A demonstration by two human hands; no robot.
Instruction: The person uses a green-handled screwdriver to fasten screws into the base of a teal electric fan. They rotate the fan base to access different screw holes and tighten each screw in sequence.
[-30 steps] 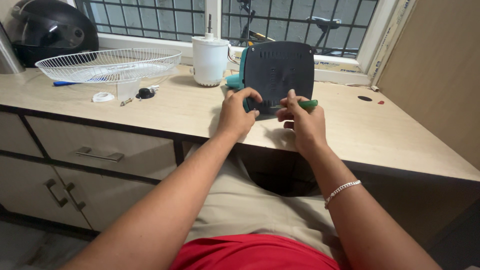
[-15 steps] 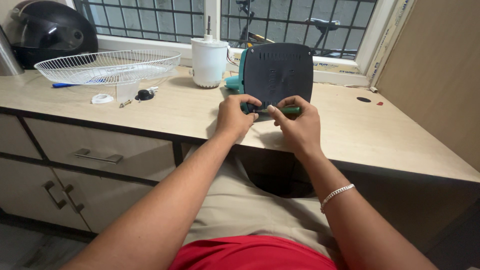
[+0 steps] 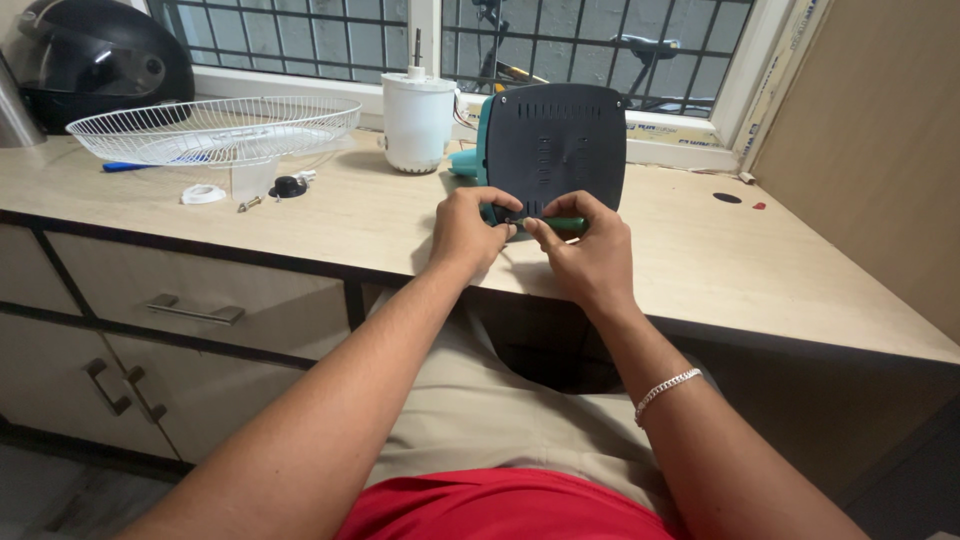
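A dark square fan base (image 3: 556,146) with a teal edge stands tipped on its side on the wooden counter (image 3: 360,215), its underside facing me. My left hand (image 3: 464,232) grips its lower left corner. My right hand (image 3: 588,250) holds a green-handled screwdriver (image 3: 563,223) lying level, its tip pointing left at the base's lower edge beside my left fingers. A silver bracelet sits on my right wrist.
A white motor housing (image 3: 419,120) stands behind the base. A white wire fan guard (image 3: 215,128) lies at the left with a black helmet (image 3: 95,62) behind it. A tape roll (image 3: 202,194), a black knob (image 3: 290,186) and a screw lie near. Drawers are below the counter.
My right hand dropped from the base's middle to its lower edge and turned the screwdriver level, tip toward my left hand. The left hand stayed at the corner.
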